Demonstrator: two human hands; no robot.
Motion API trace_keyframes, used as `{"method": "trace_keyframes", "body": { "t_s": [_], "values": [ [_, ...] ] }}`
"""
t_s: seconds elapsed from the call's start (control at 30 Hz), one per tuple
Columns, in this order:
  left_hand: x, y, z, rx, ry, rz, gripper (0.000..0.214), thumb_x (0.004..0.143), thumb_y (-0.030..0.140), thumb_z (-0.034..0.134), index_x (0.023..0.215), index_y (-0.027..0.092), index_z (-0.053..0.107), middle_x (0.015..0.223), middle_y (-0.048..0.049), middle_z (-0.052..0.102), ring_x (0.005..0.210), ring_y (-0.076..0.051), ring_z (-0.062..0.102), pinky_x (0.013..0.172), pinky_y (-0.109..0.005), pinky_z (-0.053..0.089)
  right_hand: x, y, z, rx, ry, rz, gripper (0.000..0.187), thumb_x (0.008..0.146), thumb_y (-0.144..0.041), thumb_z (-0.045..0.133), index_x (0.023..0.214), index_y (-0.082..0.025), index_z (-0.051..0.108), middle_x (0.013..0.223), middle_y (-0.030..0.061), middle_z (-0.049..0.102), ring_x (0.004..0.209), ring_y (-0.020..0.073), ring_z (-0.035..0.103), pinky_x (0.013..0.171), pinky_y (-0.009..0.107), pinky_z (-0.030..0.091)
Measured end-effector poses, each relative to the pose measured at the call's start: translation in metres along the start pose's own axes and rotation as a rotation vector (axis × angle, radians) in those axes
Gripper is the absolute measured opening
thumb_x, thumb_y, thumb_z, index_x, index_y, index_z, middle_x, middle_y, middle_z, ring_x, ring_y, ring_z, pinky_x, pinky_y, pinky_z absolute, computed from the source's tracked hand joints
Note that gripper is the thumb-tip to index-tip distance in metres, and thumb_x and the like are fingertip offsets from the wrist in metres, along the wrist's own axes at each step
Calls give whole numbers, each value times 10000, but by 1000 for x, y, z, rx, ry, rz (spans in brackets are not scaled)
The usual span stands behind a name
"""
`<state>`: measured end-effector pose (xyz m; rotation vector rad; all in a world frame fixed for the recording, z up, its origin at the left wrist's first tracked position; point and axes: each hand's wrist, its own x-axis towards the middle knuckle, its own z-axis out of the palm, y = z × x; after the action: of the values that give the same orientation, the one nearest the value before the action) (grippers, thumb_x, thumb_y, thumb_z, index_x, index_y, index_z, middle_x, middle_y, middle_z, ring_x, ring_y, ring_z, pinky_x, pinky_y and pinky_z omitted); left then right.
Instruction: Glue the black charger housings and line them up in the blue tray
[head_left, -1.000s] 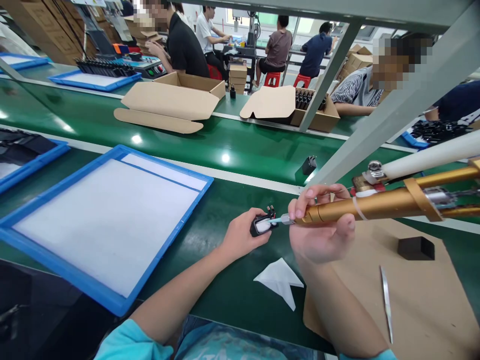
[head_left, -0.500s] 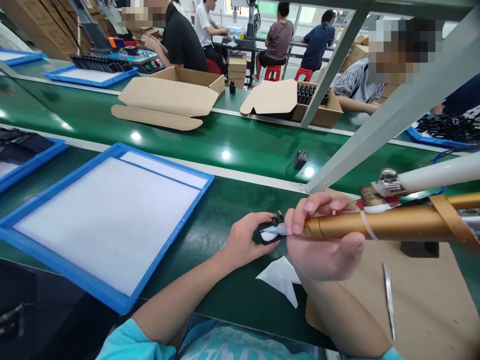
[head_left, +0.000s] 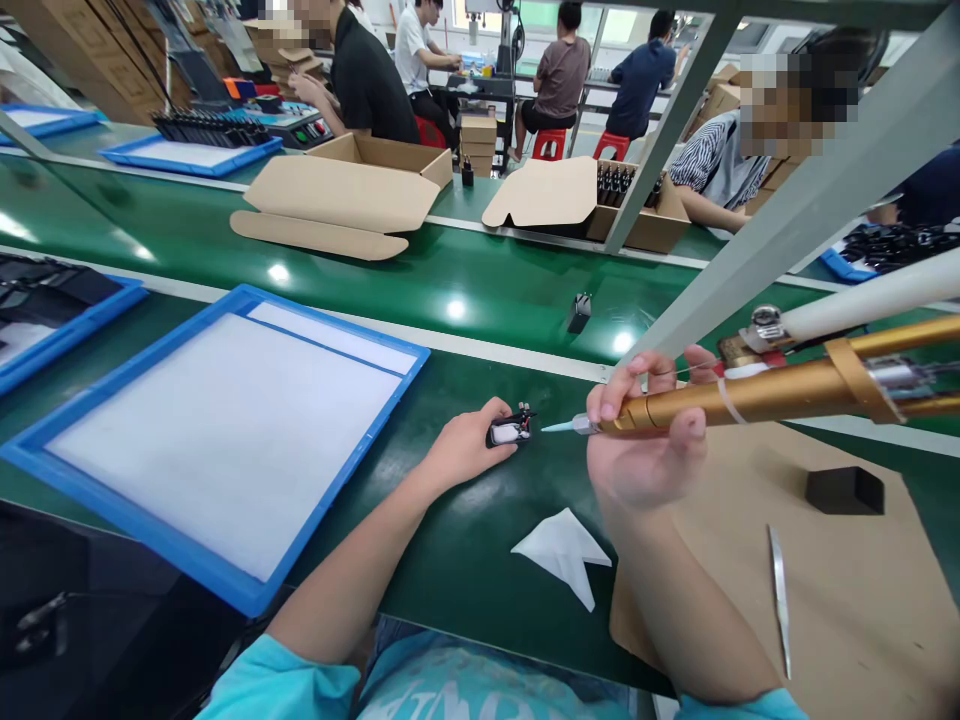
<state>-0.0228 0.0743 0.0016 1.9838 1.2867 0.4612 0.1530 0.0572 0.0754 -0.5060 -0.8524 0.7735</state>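
Left hand [head_left: 459, 447]: low over the bench [head_left: 465, 560], its grip narrow, fingers and thumb holding a small black plug case [head_left: 510, 433] by its left side
Plug case: in the left hand, near the middle of the bench, white showing inside, metal prongs [head_left: 523, 408] on its far side
Right hand [head_left: 651, 440]: its grip wraps the front end of a gold tube [head_left: 757, 395]
Gold tube: reaches in from the right, its pale blue tip [head_left: 556, 428] pointing left towards the plug case, just beside it with a small gap
White scrap [head_left: 564, 550]: flat on the bench, between the two forearms
Brown board [head_left: 727, 570]: on the bench at the right, partly behind the right forearm, carrying a black block [head_left: 845, 491] and silver tweezers [head_left: 780, 600]
Blue tray [head_left: 135, 520]: left of the left hand, with a white sheet [head_left: 232, 440] in it
Green belt [head_left: 360, 285]: runs beyond the bench, a black plug [head_left: 580, 313] on it
Far side: an unfolded carton [head_left: 345, 190] and a carton of black pieces [head_left: 649, 228], with co-workers seated behind
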Motion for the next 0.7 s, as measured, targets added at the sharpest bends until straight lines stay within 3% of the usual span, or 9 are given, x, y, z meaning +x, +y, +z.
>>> {"method": "trace_keyframes", "body": {
  "t_s": [0.13,0.23,0.3,0.4,0.53,0.63,0.7],
  "values": [
    [6,-17,-6,-140,-107,-27,485,774,434,714,1184,251,532,1193,-49,661,1066,-259,639,893,-366,492,6,4,-4,-6,15,-8,336,777,-399,630,1084,-306,529,881,-38,546,481,50,480,420,230,413],
    [16,-25,3,-336,-92,25,636,793,448,710,1344,253,459,1405,-101,546,1294,-270,519,1074,-427,403,7,5,-4,-22,10,-18,323,795,-390,621,1091,-314,518,891,-39,541,479,44,479,424,228,414],
    [24,-27,13,-470,-94,94,579,842,405,659,1360,240,458,1442,-116,515,1331,-263,489,1082,-443,402,7,5,-3,-47,16,-15,310,801,-396,615,1082,-319,511,888,-42,534,478,43,477,424,229,413],
    [29,-23,24,-589,-97,175,371,894,324,562,1240,190,539,1266,-127,648,1164,-235,618,928,-391,517,7,4,-2,-74,27,-2,311,792,-410,622,1064,-319,503,881,-46,529,471,47,477,424,239,411],
    [24,-16,23,-359,85,235,215,834,168,526,1037,185,596,971,-35,711,889,-162,661,864,-329,516,6,4,-2,-50,22,6,318,801,-402,621,1082,-319,497,894,-41,530,483,45,479,429,236,400],
    [16,-10,14,-97,110,270,267,792,125,517,1023,191,634,1004,-43,678,918,-181,619,870,-332,494,6,4,-3,-20,9,11,308,810,-386,622,1083,-316,498,893,-45,540,496,45,490,439,231,396],
    [9,-4,7,39,83,308,360,824,146,511,1166,192,613,1095,-70,665,999,-217,579,930,-377,470,6,5,-4,-2,5,16,295,812,-379,626,1069,-310,498,891,-49,544,497,43,492,446,229,398]
  ]
}}
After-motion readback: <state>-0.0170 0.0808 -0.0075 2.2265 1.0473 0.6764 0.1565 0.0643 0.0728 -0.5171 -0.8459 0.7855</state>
